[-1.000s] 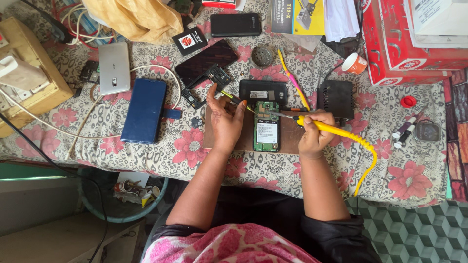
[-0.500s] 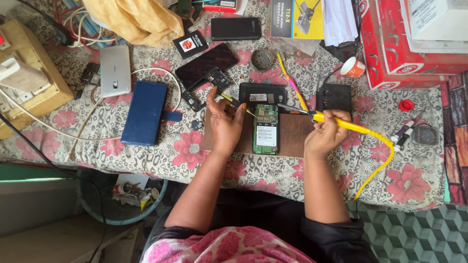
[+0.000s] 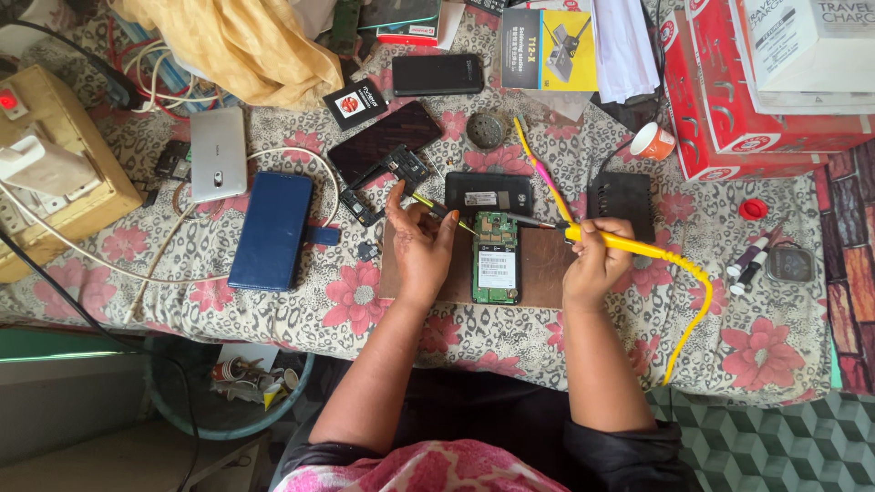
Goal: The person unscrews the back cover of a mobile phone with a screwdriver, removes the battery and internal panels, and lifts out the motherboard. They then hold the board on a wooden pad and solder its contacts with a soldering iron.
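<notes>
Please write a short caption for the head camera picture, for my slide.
Right hand holds a yellow soldering iron over an opened phone; left hand pinches thin wire.

Your opened phone point(image 3: 496, 258) lies flat on the brown mat point(image 3: 547, 269) — green board exposed. Your yellow soldering iron point(image 3: 629, 246) lies level — tip at the phone's top edge.
</notes>
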### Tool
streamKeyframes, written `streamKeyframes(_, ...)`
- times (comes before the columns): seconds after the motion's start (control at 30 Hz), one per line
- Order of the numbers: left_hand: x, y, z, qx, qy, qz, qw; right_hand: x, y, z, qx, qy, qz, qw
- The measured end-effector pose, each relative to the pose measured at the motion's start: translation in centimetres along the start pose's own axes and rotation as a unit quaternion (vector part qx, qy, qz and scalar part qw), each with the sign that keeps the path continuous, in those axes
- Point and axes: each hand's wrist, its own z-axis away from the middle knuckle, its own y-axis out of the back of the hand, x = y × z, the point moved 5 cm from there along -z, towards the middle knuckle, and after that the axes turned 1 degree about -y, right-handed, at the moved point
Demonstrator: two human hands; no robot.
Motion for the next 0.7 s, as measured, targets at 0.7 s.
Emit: streamKeyframes(0.7,-0.09,-0.01,-0.18,-0.001,0.017,-0.002,1.000,-0.45,-0.88,0.35,-0.056,0.016,0.036,0.998)
